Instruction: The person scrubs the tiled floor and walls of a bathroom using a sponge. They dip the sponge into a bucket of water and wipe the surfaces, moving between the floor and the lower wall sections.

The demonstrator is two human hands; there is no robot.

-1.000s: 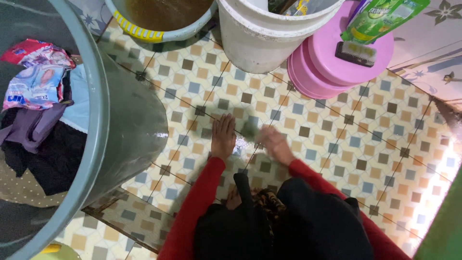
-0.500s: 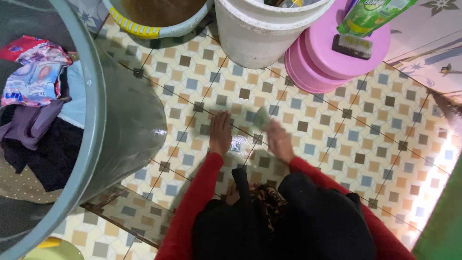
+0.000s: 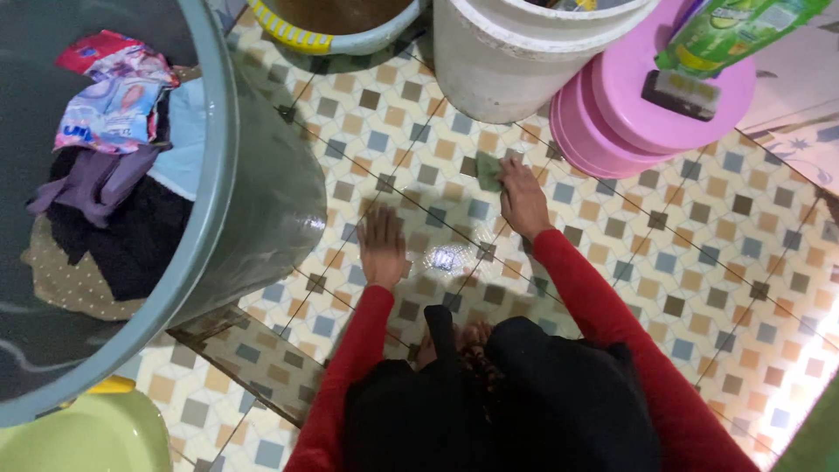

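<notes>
small green scrub pad, flat on patterned floor tiles

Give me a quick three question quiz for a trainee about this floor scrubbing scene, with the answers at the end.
1. True or false: the right hand presses a green scrub pad on the tiled floor.
2. Where does the left hand rest: A on the floor, B on the white bucket, C in the grey tub?
3. What lies on the pink stool?

Key: 1 true. 2 A. 3 a scrubbing brush and a green pouch.
</notes>
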